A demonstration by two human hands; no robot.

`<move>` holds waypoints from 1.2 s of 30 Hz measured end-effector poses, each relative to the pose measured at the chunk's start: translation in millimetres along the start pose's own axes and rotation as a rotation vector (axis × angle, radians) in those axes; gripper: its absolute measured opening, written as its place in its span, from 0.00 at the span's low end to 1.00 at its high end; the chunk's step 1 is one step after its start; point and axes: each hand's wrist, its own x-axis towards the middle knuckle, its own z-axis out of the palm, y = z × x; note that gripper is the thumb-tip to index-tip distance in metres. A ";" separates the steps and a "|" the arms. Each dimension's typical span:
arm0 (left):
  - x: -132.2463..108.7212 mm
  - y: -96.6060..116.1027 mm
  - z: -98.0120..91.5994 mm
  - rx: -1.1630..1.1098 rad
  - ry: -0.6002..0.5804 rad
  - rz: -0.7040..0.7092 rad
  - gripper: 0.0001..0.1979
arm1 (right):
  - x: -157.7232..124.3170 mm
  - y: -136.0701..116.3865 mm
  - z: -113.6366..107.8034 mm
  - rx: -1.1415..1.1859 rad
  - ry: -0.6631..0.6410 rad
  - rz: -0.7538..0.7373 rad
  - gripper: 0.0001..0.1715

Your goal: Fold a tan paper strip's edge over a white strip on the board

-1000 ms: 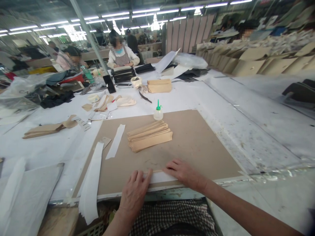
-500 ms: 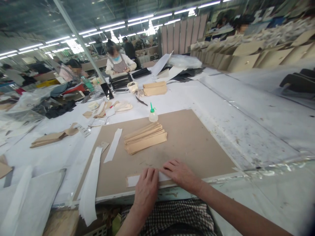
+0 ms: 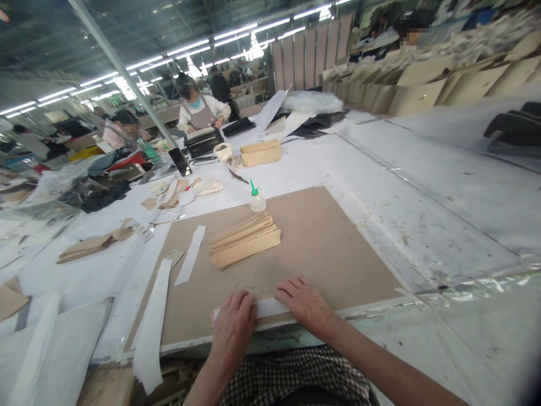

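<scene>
- Left hand (image 3: 232, 332) lies flat and open, fingers on a white strip (image 3: 266, 308) at the near edge of a brown fibreboard sheet (image 3: 338, 254), gripping nothing
- Right hand (image 3: 302, 301), also open and palm down, touches the same strip's far edge, just beside the left hand
- Stack of tan strips (image 3: 244, 241) sits fanned on the board, with a narrow white strip (image 3: 190, 255) to its left
- Glue bottle (image 3: 257, 200) with green nozzle stands at the board's far edge
- Across the white worktable (image 3: 422, 225), a co-worker (image 3: 198, 115) in an apron sits before black stacks (image 3: 203, 142)
</scene>
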 end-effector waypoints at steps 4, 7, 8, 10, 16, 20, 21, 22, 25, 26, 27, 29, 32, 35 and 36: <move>22.6 28.7 27.1 -0.120 0.027 0.043 0.10 | -6.3 -3.8 -6.4 0.027 0.029 0.087 0.11; 24.6 31.1 33.7 -0.171 0.034 0.046 0.10 | -19.7 -6.9 -15.7 0.120 0.110 0.199 0.14; 24.1 29.9 33.7 -0.183 0.031 0.044 0.10 | -25.2 -8.5 -17.9 0.161 0.137 0.244 0.15; 24.3 27.7 32.9 -0.205 0.019 0.039 0.10 | -35.7 -13.1 -19.3 0.212 0.156 0.317 0.16; 41.7 36.6 34.2 -0.269 -0.026 0.043 0.10 | -51.0 -28.1 -7.2 0.155 0.107 0.392 0.23; 52.0 40.9 34.6 -0.283 -0.053 0.078 0.07 | -51.4 -29.6 -5.0 0.178 0.095 0.433 0.25; 52.9 40.6 34.4 -0.280 -0.056 0.092 0.07 | -51.5 -29.4 -5.5 0.183 0.093 0.437 0.26; 53.2 40.0 34.2 -0.274 -0.059 0.108 0.07 | -51.6 -29.2 -6.0 0.187 0.094 0.440 0.27; 51.3 37.7 33.8 -0.234 -0.059 0.169 0.08 | -51.9 -29.9 -7.6 0.198 0.105 0.452 0.28; 50.0 37.0 33.8 -0.211 -0.058 0.194 0.08 | -51.9 -30.5 -7.9 0.201 0.110 0.457 0.28; 48.6 36.5 33.7 -0.185 -0.058 0.222 0.09 | -51.7 -31.2 -8.2 0.205 0.114 0.460 0.28; 45.6 35.7 33.6 -0.125 -0.062 0.284 0.11 | -51.4 -32.3 -8.7 0.215 0.120 0.461 0.28; 40.7 34.8 33.7 -0.036 -0.064 0.368 0.13 | -51.2 -32.2 -9.8 0.235 0.140 0.453 0.26; 35.6 34.2 34.4 0.030 -0.056 0.420 0.16 | -51.1 -29.3 -10.8 0.276 0.211 0.440 0.24; 33.9 34.3 34.8 0.058 -0.048 0.434 0.16 | -50.7 -28.1 -10.8 0.283 0.240 0.444 0.24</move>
